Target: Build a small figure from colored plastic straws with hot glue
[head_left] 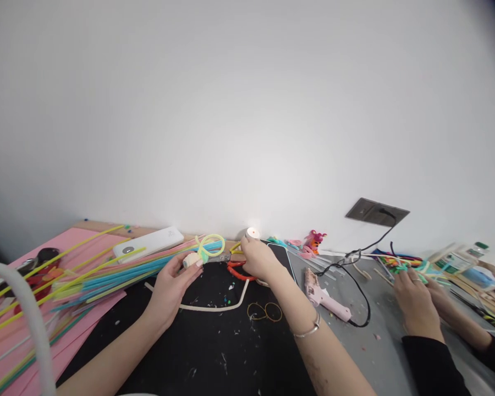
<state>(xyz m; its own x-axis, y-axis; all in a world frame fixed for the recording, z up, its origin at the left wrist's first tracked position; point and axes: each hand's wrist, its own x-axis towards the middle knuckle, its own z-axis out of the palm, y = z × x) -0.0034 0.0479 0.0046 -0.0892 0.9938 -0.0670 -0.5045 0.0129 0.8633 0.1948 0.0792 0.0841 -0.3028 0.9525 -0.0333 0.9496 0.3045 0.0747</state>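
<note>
White curved tube [35, 319] at near left. Hands apart: our left hand [177, 278] pinches cream piece [192, 259] with yellow loop [214, 242], left of centre; our right hand [259, 258] at red-handled scissors [232, 270], grip hidden, cannot tell. Likely reaching step; next calls for steady left pinch.

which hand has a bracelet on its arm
The person's right hand, with a silver bracelet above its wrist; none shows by their left hand or the co-worker's hands.

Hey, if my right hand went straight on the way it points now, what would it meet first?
Probably the small white round thing just past the right hand, then the wall; depth there is hard to judge.
</note>
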